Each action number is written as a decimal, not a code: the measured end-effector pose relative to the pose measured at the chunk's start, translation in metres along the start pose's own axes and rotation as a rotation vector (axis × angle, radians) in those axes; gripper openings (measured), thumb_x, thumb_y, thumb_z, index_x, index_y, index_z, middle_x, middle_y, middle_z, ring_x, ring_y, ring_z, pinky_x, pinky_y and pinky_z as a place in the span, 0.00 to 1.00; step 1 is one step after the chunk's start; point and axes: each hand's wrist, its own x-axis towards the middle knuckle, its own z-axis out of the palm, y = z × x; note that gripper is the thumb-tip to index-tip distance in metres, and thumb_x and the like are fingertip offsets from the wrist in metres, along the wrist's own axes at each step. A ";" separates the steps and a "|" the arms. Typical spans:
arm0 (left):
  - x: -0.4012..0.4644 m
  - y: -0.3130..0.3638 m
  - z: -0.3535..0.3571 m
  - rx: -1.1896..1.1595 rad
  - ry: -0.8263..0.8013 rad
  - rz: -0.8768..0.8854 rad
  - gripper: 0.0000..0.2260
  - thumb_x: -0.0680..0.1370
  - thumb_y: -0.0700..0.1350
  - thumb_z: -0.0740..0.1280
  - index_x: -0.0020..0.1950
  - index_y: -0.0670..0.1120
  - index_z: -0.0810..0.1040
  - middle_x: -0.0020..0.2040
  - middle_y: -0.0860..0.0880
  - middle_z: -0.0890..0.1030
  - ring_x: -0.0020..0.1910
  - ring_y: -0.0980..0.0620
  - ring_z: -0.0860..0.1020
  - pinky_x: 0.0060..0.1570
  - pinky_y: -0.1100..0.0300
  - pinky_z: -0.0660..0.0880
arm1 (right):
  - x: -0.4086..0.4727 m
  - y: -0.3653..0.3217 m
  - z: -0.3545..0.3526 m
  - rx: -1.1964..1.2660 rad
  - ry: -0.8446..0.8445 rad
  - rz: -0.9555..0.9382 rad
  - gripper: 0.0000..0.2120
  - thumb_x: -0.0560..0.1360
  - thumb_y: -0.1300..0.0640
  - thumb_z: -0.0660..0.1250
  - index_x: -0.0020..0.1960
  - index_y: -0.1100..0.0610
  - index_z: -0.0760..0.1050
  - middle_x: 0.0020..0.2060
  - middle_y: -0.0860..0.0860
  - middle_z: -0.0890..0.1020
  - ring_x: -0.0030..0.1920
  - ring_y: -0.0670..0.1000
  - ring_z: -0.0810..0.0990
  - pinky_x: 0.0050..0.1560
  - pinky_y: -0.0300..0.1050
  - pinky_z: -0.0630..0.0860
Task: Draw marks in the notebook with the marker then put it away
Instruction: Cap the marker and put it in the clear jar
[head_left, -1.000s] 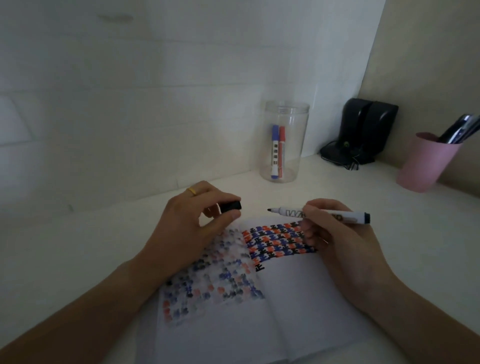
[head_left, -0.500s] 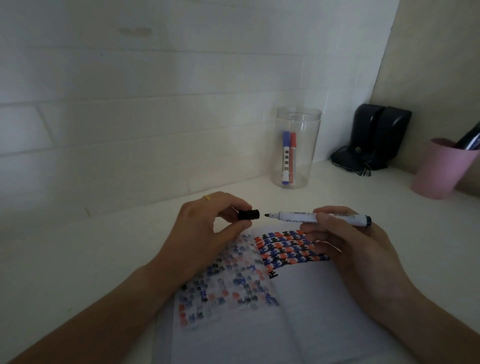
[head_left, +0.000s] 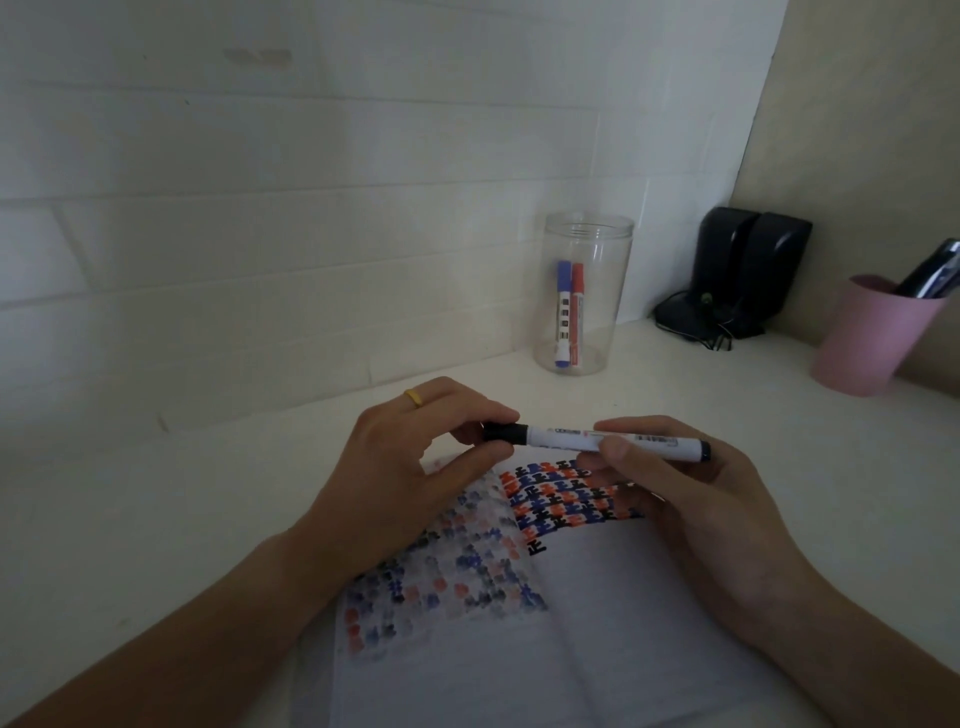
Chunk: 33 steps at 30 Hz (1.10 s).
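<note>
dim white bench (head_left: 675, 395): left hand (head_left: 415, 467) pinches cap (head_left: 505, 433) onto marker (head_left: 602, 439) gripped by right hand (head_left: 691, 499) above notebook (head_left: 519, 623); half-seated cap could drop before jar (head_left: 584, 291) at 12 o'clock.

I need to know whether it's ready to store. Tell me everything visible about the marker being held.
The marker is a slim white plastic barrel with small printed text, a black cap seated on its left end and a black plug at the right end. It lies roughly level in the air above the open notebook. The left hand pinches the cap; the right hand grips the barrel. Nothing else touches it.
</note>
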 end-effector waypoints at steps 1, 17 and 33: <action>0.000 0.001 -0.001 -0.016 0.003 -0.015 0.10 0.78 0.45 0.72 0.58 0.46 0.85 0.49 0.53 0.85 0.46 0.59 0.81 0.51 0.72 0.75 | 0.000 0.000 -0.001 0.012 -0.012 0.000 0.16 0.65 0.51 0.75 0.50 0.57 0.87 0.45 0.59 0.90 0.47 0.55 0.89 0.47 0.43 0.85; -0.004 0.017 0.005 -0.220 -0.084 -0.248 0.10 0.82 0.53 0.60 0.48 0.56 0.80 0.30 0.58 0.75 0.29 0.57 0.71 0.31 0.68 0.65 | -0.001 -0.001 -0.003 0.076 -0.074 -0.108 0.14 0.64 0.53 0.76 0.46 0.60 0.87 0.40 0.61 0.89 0.41 0.55 0.88 0.43 0.39 0.83; -0.003 0.023 0.006 -0.440 -0.024 -0.245 0.15 0.79 0.50 0.64 0.65 0.49 0.78 0.39 0.56 0.82 0.37 0.54 0.83 0.42 0.68 0.76 | -0.013 -0.005 0.011 -0.006 -0.344 0.083 0.08 0.70 0.63 0.73 0.47 0.65 0.80 0.36 0.55 0.88 0.36 0.49 0.87 0.37 0.39 0.81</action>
